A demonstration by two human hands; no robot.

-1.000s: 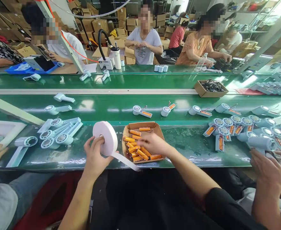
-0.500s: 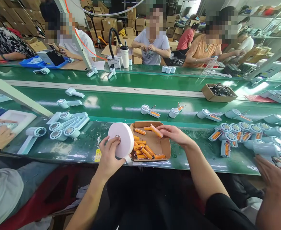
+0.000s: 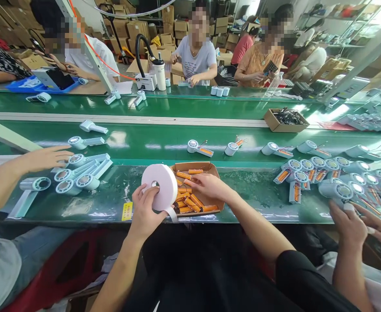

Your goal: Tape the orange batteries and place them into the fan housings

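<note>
My left hand (image 3: 146,212) grips a thick roll of white tape (image 3: 166,186), fingers at its centre hole. A loose tape end (image 3: 172,214) hangs from the lower edge. Right of the roll, overlapped by it, stands an open cardboard box (image 3: 210,170) with several orange cylindrical batteries (image 3: 190,203) inside. My right hand (image 3: 211,186) reaches into this box from the right. Its fingertips are closed on an orange battery (image 3: 186,182) in the upper part of the pile; the fingers partly hide it.
Pale blue handheld fan bodies lie in a cluster on the left (image 3: 80,173) and another on the right (image 3: 301,173). More stand along the green conveyor belt (image 3: 151,147). A co-worker's hand (image 3: 44,159) reaches in from the left; another's hands (image 3: 349,221) hold a fan on the right.
My right hand has moved left and down into the box with its battery lowered among the others. The left neighbour's hand has come to the fan cluster. The view has shifted slightly.
</note>
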